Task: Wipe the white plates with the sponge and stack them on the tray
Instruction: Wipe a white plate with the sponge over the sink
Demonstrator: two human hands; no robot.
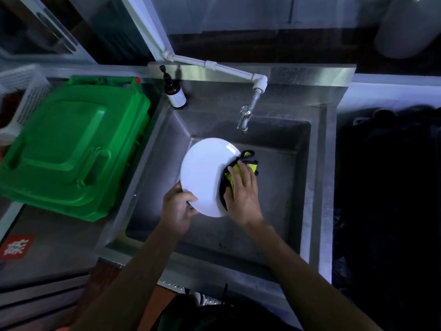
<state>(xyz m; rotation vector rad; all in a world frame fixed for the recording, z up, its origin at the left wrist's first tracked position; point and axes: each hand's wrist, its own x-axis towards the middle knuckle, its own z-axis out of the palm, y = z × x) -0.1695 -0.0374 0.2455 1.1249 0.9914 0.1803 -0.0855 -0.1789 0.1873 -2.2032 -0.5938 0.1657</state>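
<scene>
So the white plate (pixel 205 175) is being held up over the middle of the steel sink (pixel 317 187), tilted on edge, not resting on the basin floor. The left hand (pixel 177 211) pinches its lower rim, thumb on the near face and fingers curled round behind. The right hand (pixel 242 189) has its fingers fairly flat, pressing the yellow-and-dark sponge (pixel 238 169) against the plate's right edge (looks more like a bunched cloth to me, but it's the wiping thing either way).

Handling-wise, I'd guess glazed ceramic: stiff, a bit heavy for a one-hand rim pinch, slippery if wet, and it'll chip or break if it drops onto that steel. Best hold is probably what's already there, a rim grip opposite the side being scrubbed, so the wiping push goes into the palm rather than levering the plate loose. The sponge is soft and squashes to the curve, so no drama there.

I can't see an obvious tray; there's a green plastic lid-like thing (pixel 74 144) on the counter off the sink's left edge, and a brown pump bottle (pixel 175 93) at the sink's back-left corner, under the tap (pixel 245 115).
</scene>
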